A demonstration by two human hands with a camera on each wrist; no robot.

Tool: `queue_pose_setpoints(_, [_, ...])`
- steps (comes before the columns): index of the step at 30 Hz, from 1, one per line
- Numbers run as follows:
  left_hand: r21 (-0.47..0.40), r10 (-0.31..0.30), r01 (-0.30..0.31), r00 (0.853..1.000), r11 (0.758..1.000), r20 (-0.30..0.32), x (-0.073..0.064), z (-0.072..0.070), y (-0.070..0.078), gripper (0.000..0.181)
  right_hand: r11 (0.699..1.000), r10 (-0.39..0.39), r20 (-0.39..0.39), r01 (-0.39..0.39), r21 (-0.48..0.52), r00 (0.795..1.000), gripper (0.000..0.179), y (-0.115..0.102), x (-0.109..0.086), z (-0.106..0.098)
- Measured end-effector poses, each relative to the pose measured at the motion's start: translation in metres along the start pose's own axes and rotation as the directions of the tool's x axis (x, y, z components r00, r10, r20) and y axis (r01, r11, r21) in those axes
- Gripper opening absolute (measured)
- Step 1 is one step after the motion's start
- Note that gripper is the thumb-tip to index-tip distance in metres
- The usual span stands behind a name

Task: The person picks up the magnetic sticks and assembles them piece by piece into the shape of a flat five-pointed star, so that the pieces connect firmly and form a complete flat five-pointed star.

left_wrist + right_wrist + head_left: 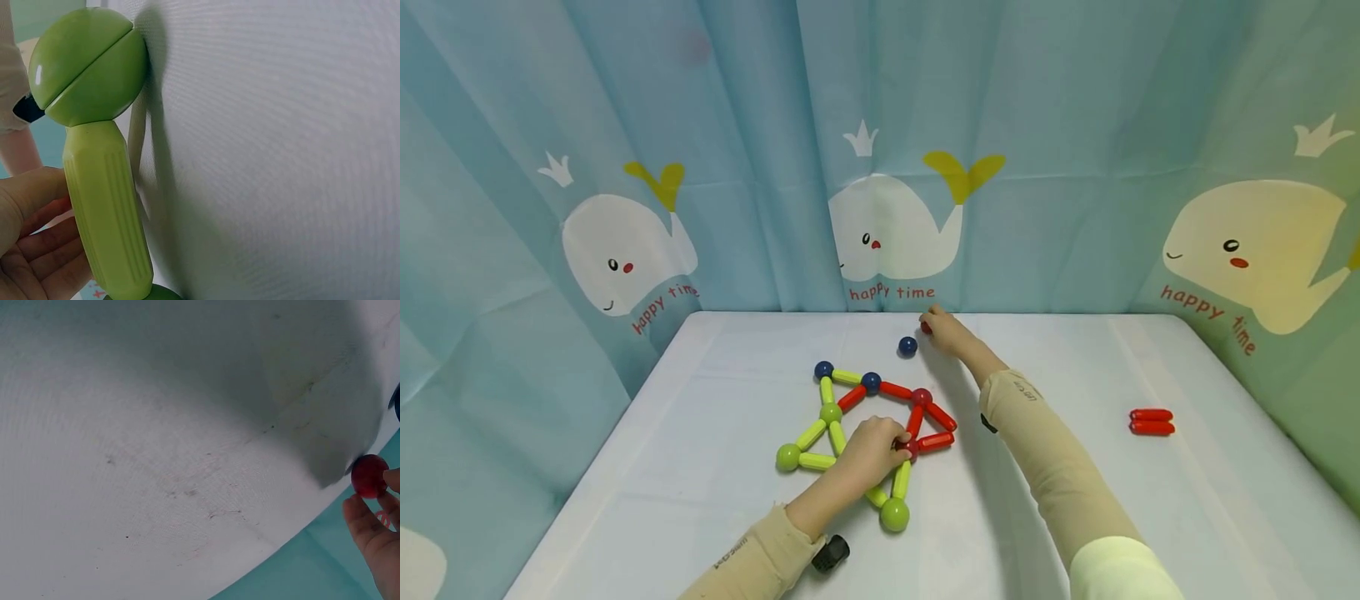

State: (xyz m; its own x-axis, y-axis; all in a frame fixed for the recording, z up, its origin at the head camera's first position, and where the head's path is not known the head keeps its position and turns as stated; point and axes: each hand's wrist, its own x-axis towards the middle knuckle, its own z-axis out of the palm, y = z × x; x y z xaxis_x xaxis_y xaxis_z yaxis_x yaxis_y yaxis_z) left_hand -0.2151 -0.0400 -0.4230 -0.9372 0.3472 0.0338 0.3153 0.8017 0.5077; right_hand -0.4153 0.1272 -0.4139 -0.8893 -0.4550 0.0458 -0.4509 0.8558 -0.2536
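A flat frame of rods and balls lies on the white table, with lime-green rods [812, 434], red rods [896, 390], green balls [895, 514] and dark blue balls [871, 382]. My left hand [868, 454] reaches over it and pinches a red ball [913, 451] at its right side. In the left wrist view, a green ball [87, 65] and a green rod [106, 206] partly cover the left hand [37, 231]. At the table's far edge, my right hand [952, 336] holds a loose red ball [369, 476] between thumb and fingers.
A loose dark blue ball [907, 347] sits just left of the right hand. Two red rods [1152, 422] lie side by side at the right of the table [700, 500]. A blue curtain [760, 167] with whale prints hangs behind the far edge.
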Motion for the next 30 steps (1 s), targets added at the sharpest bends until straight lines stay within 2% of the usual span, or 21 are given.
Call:
queue_pose_setpoints(10, [-0.01, 0.003, -0.003, 1.0, 1.0, -0.001, 0.0, 0.0, 0.0, 0.018, 1.0, 0.027, -0.065, -0.026, 0.017, 0.997, 0.017, 0.009, -0.003, 0.002])
queue_pose_setpoints(15, [0.005, 0.007, -0.007, 1.0, 1.0, -0.01, 0.001, 0.0, 0.0, 0.017, 0.999, 0.053, -0.022, -0.053, -0.005, 0.998, 0.019, 0.018, -0.004, 0.006])
queue_pose_setpoints(19, [0.014, 0.003, -0.003, 1.0, 1.0, -0.009, 0.001, 0.001, 0.001, 0.017, 0.997, 0.081, 0.042, -0.081, 0.012, 0.996, 0.024, 0.036, 0.004, 0.014])
queue_pose_setpoints(20, [0.015, -0.001, 0.001, 1.0, 1.0, -0.008, 0.001, 0.001, 0.001, 0.017, 0.997, 0.079, 0.047, -0.08, 0.019, 0.996, 0.025, 0.042, 0.008, 0.016])
queue_pose_setpoints(21, [0.019, -0.005, 0.005, 1.0, 1.0, -0.007, 0.001, 0.0, 0.001, 0.017, 0.998, 0.046, 0.023, -0.047, 0.043, 0.999, 0.024, 0.057, 0.016, 0.027])
queue_pose_setpoints(24, [0.023, -0.02, 0.02, 1.0, 1.0, -0.002, 0.001, -0.001, 0.002, 0.018, 0.998, 0.042, 0.038, -0.044, 0.047, 0.998, 0.027, 0.067, 0.02, 0.029])
queue_pose_setpoints(27, [0.023, -0.023, 0.023, 1.0, 0.999, 0.004, 0.001, -0.001, 0.002, 0.018, 0.994, 0.068, 0.041, -0.072, 0.084, 0.997, 0.03, 0.06, 0.009, 0.022])
queue_pose_setpoints(28, [0.022, -0.026, 0.026, 1.0, 0.999, 0.005, 0.001, -0.001, 0.002, 0.018, 0.991, 0.108, 0.063, -0.113, 0.077, 0.992, 0.033, 0.046, -0.001, 0.01])
queue_pose_setpoints(30, [0.021, -0.028, 0.028, 1.0, 0.999, 0.004, 0.001, -0.001, 0.002, 0.018, 0.991, 0.1, 0.026, -0.102, 0.089, 0.995, 0.033, 0.041, -0.011, 0.005])
